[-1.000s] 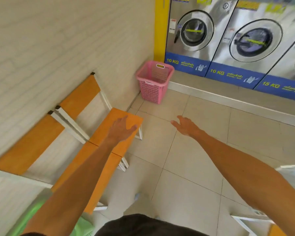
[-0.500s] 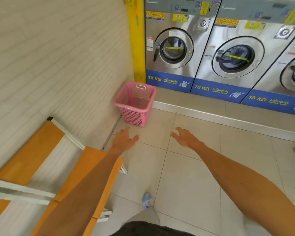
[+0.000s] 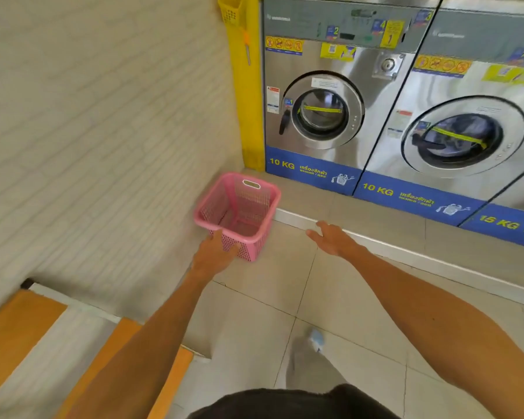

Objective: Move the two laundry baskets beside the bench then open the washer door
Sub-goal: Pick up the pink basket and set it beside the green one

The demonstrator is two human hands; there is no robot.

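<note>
A pink laundry basket point(image 3: 256, 204) stands empty on the tiled floor in the corner, between the wall and the raised step under the washers. My left hand point(image 3: 215, 252) reaches its near wall, thumb by the rim and fingers spread over the mesh; no closed grip shows. My right hand point(image 3: 333, 237) hovers open to the basket's right, above the step edge, and holds nothing. The left 10 KG washer has its round door point(image 3: 322, 111) shut, with a dark handle point(image 3: 284, 120) on the left side. Only the end of the orange bench point(image 3: 18, 325) shows at the lower left.
A second 10 KG washer point(image 3: 463, 137) with laundry inside stands to the right, and a 15 KG label point(image 3: 499, 222) beyond it. A white-edged step point(image 3: 406, 252) runs along the machines. A yellow pillar point(image 3: 248, 101) fills the corner. My foot point(image 3: 315, 340) is on the tiles.
I have walked forward past the bench toward the corner. Both hands came closer to the pink basket, and my left hand now touches its near side.
</note>
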